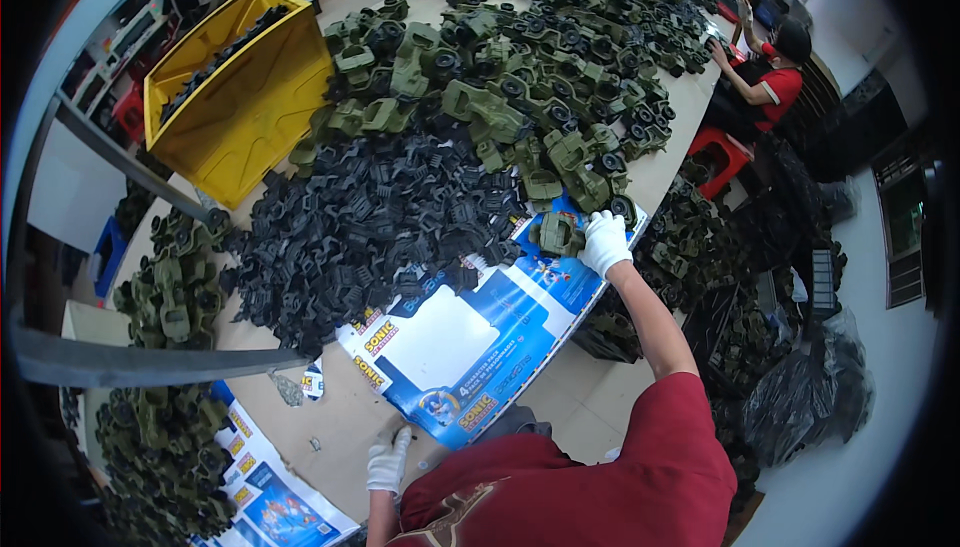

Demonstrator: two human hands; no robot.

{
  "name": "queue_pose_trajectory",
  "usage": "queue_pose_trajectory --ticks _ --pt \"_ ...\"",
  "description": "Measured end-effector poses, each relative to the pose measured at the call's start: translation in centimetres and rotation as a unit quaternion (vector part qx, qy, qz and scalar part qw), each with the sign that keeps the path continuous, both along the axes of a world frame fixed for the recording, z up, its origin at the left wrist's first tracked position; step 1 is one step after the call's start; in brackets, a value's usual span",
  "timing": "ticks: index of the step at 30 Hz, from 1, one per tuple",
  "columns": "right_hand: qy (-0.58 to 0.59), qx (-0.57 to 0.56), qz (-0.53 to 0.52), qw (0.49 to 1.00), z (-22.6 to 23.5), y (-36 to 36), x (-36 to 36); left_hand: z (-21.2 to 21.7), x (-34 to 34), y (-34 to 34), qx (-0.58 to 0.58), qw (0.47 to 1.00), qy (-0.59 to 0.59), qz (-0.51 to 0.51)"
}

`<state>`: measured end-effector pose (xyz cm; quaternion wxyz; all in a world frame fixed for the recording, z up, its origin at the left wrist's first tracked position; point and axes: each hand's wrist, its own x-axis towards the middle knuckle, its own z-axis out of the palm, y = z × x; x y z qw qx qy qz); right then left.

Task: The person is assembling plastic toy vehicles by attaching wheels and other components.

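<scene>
At the right edge of the table, my right hand [605, 244], in a white glove, has its fingers closed at the side of an olive-green toy jeep [557, 235]. The jeep rests over a blue and white printed cardboard sheet [490, 347]. My left hand [388, 459], also gloved, is low by the table's near edge, with fingers apart and nothing visible in it. Left of the jeep spreads a heap of small dark grey plastic parts [350, 227]. Behind it lies a big pile of green toy vehicles [500, 97] with black wheels.
A yellow bin [240, 97] lies tipped toward the dark parts. A grey metal bar [160, 362] crosses the left side. More green vehicles [165, 457] lie at lower left. A co-worker [770, 77] in red sits at the far right, near a red stool [718, 159].
</scene>
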<state>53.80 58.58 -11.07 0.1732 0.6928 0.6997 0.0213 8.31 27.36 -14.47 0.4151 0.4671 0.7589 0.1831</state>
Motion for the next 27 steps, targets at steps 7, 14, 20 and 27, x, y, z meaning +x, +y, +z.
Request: queue_pose_trajectory --ticks 7,14,20,27 --pt "-0.011 0.036 0.176 0.984 1.6 -0.1 3.6 2.7 3.2 5.6 -0.054 0.998 -0.004 -0.031" --pt "0.017 0.447 0.003 0.894 17.4 12.0 8.4 -0.6 3.1 4.6 -0.035 0.997 0.040 -0.060" --pt "0.275 0.127 0.141 0.942 6.0 9.7 -2.5 3.7 5.0 7.1 -0.099 0.993 0.033 -0.060" --pt "0.078 0.196 0.111 0.971 -3.2 9.5 -1.3 2.5 4.5 5.4 -0.078 0.988 0.077 -0.110"
